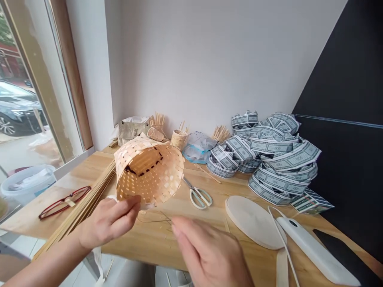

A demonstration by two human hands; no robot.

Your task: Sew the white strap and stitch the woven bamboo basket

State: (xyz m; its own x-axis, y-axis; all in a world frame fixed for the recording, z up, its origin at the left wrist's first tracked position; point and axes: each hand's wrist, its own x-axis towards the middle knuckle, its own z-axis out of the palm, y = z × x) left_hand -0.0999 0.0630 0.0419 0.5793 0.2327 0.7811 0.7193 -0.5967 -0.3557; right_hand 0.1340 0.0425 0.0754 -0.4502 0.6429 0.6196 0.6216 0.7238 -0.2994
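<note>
Over the wooden table [74,167], the left hand [109,223] grips the rim of a woven bamboo basket [149,173]; the open right hand [206,251] hovers apart, near scissors [197,193].

A beige bag [133,130] stands at the far left of the table [185,239], beyond the basket [149,171]. Its flap bears a metal monogram of interlaced letters, which looks like YSL, though it is too small to be certain. The paper strips [269,159] heaped at the far right carry repeating bands of tiny print, and the small box [311,201] at their near edge is printed too; neither can be read.
</note>
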